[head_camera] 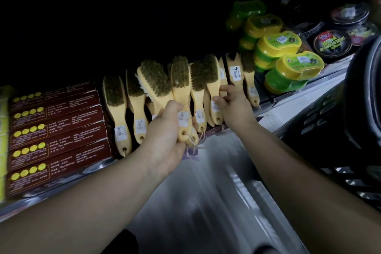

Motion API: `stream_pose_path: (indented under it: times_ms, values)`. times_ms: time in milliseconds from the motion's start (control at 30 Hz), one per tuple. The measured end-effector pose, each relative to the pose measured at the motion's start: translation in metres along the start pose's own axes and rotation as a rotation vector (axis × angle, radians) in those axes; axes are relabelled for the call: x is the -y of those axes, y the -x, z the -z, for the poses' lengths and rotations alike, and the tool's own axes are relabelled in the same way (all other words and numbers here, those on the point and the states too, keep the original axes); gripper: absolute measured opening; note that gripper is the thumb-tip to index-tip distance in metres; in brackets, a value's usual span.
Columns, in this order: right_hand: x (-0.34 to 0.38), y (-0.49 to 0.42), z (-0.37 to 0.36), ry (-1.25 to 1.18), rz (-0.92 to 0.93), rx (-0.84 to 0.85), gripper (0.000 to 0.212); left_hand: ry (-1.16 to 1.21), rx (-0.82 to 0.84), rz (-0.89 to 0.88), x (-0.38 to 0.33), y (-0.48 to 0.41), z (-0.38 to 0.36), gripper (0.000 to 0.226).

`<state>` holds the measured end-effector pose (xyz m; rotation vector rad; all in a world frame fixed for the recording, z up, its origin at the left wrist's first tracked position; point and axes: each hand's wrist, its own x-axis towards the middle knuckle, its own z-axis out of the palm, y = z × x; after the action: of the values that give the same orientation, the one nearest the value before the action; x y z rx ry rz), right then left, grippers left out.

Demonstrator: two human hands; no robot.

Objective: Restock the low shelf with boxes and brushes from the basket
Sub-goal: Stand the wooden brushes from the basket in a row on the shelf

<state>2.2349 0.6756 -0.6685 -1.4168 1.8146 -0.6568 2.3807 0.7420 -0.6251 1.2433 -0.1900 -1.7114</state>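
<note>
Fingers of the left hand clamped round two held brushes, handles down, right at the row of brushes on the low shelf. Right hand grips a shelved brush by its handle; red boxes stacked leftward.

Both bare forearms reach forward to the row of brushes. The left hand, at the row's middle, curls its fingers round a pair of brushes by their handles. The right hand, just right of it, pinches one brush between thumb and fingers.
</note>
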Motion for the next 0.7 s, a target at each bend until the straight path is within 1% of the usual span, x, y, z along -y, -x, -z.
stream_pose_path:
  times_ms: [100,200,267,333,367,433,467,500,533,567,600,633,667,700]
  values:
    - [-0.003,-0.001,0.0,0.039,0.034,0.0,0.027,-0.05,0.002,0.011,0.0,0.0,-0.004,0.018]
    - [-0.004,-0.002,0.001,0.043,0.027,0.029,0.031,-0.105,0.033,-0.012,0.003,0.0,-0.009,0.023]
    - [-0.003,-0.002,0.002,0.055,0.008,0.044,0.036,-0.113,0.032,-0.023,0.005,0.0,-0.01,0.02]
    - [-0.003,-0.001,0.005,0.08,0.0,0.01,0.039,-0.107,0.025,-0.042,0.007,-0.002,-0.009,0.019]
    - [-0.001,0.0,0.007,0.095,0.016,-0.025,0.037,-0.099,0.019,-0.048,0.007,-0.003,-0.008,0.021]
    - [0.007,0.009,0.013,0.063,0.094,-0.11,0.024,-0.109,0.014,-0.054,0.006,-0.005,-0.006,0.026]
    - [0.012,0.015,0.015,0.002,0.125,-0.102,0.02,-0.126,0.013,-0.059,0.006,-0.006,-0.006,0.028]
    - [0.018,0.023,0.016,-0.082,0.138,-0.029,0.022,-0.139,0.011,-0.068,0.005,-0.005,-0.006,0.03]
    - [0.022,0.031,0.016,-0.177,0.127,0.101,0.026,-0.141,0.011,-0.079,0.004,-0.005,-0.007,0.031]
    - [0.025,0.04,0.016,-0.26,0.105,0.247,0.023,-0.124,0.011,-0.086,0.003,-0.005,-0.008,0.03]
    - [0.027,0.047,0.015,-0.318,0.097,0.365,0.017,-0.098,0.015,-0.083,0.001,-0.005,-0.009,0.028]
    - [0.027,0.052,0.015,-0.348,0.101,0.434,0.011,-0.077,0.021,-0.066,0.0,-0.005,-0.011,0.026]
    - [0.026,0.054,0.015,-0.378,0.102,0.451,0.012,-0.062,0.027,-0.038,-0.002,-0.006,-0.012,0.025]
    - [0.024,0.053,0.015,-0.422,0.096,0.428,0.015,-0.051,0.026,-0.011,-0.003,-0.007,-0.013,0.024]
